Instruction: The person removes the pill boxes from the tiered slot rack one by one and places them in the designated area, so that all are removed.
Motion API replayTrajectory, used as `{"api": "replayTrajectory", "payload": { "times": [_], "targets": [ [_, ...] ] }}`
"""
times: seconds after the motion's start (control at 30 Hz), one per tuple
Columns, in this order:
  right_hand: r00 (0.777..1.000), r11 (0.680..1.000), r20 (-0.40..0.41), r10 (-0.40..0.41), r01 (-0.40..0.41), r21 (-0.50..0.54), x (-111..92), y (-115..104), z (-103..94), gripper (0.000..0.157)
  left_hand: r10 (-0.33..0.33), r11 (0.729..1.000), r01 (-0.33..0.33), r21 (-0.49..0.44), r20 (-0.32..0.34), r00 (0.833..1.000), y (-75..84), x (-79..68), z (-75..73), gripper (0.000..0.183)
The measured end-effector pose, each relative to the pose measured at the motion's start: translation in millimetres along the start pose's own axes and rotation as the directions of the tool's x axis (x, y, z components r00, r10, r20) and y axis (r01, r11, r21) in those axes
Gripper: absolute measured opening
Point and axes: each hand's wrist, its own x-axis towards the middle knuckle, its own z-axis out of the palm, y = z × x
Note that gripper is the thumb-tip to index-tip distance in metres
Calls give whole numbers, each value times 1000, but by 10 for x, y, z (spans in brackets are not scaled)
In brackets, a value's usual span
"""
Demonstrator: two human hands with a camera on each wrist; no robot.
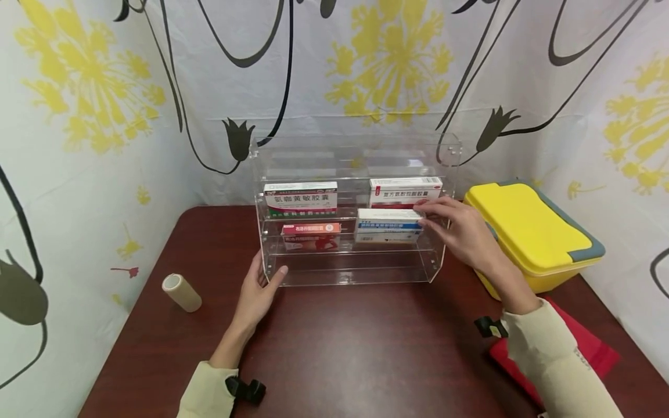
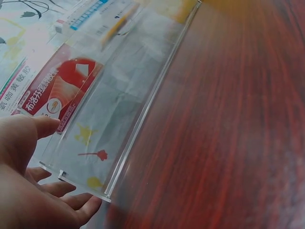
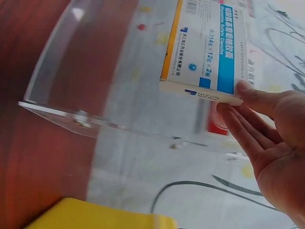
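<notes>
A clear acrylic tiered rack (image 1: 345,277) stands on the table with several medicine boxes on its steps. My left hand (image 1: 256,296) holds the rack's lower left side, the thumb inside the side panel and the fingers outside. With thumb and fingertips, my right hand (image 1: 462,232) pinches the right end of a white and blue medicine box (image 3: 205,47), which sits at the rack's second step from the bottom, tilted back. Left of it is a red medicine box (image 1: 310,237). One step higher are a white, pink and green box (image 1: 301,200) and a white and red box (image 1: 402,191).
To the right stands a yellow lidded container (image 1: 528,226) with grey clasps, close to my right forearm. A red flat item (image 1: 590,342) lies under the right sleeve. On the left of the table (image 1: 355,348) is a cream-coloured roll (image 1: 182,293). A patterned cloth hangs behind.
</notes>
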Motion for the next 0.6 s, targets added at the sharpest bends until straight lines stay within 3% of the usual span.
{"api": "replayTrajectory", "payload": {
  "times": [0.33, 0.6],
  "targets": [
    [999, 999, -27, 17, -18, -39, 119, -205, -308, 39, -11, 1000, 10, 12, 12, 1000, 88, -37, -23, 70],
    [999, 1000, -51, 10, -10, 6, -30, -309, -407, 48, -24, 1000, 24, 0, 28, 999, 79, -29, -22, 72]
  ]
}}
